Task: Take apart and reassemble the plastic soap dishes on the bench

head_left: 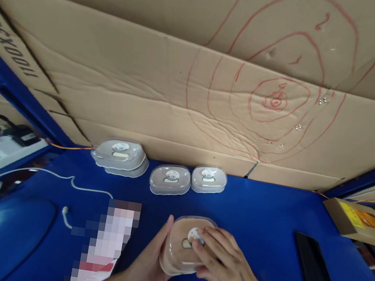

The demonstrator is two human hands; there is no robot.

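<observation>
Hands frame a beige, rounded box [172,257] with a clear lid [179,232], near the middle of the near side of a blue table [255,208]. The left hand [151,268] is cupped around the box's left side and near edge, its thumb upright against the rim, which probably steadies the box from the side and below. The right hand [227,261] comes over the right side, palm mostly down, its fingers bent and slightly parted on the lid, partly covering a round sticker [192,236]. That hold may keep the lid level against the box; how hard the fingers press, I cannot tell. Whether the box touches the table or is lifted a little is hidden too.

Beyond the hands, toward a tall cardboard panel [140,76] with red rings drawn on it, sit more lidded boxes, in grey: a stack [119,154] at the left, then a single box [169,180], and just beside it another box [209,179]. All have their stickers facing up, and their place at the back seems to leave elbow room in front. To the left of the hands lies a pixelated pink-and-white item [110,242], with a white cable [94,189] behind it. At the right, well apart from the hands, a dark phone-like slab [318,270] lies flat, near a brown carton [348,225] at the table's edge.
</observation>
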